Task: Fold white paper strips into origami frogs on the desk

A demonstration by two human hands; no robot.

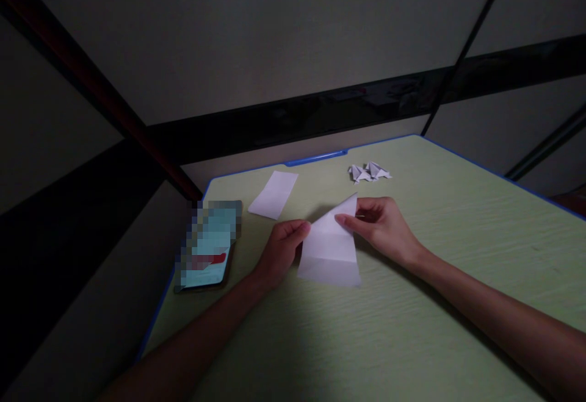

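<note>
The left hand (286,244) pinches the creased white paper sheet (330,248) at its upper-left corner; the right hand (383,226) grips its upper-right side, thumb in front and fingers behind. The sheet is over the middle of the table (458,225), between its left and right edges. Its top edge slants and two creases cross it. To fold cleanly, line up the edges before pressing, hold one corner firm, and run a thumb outward along the crease. Two folded paper figures (368,172) sit near the far edge.
</note>
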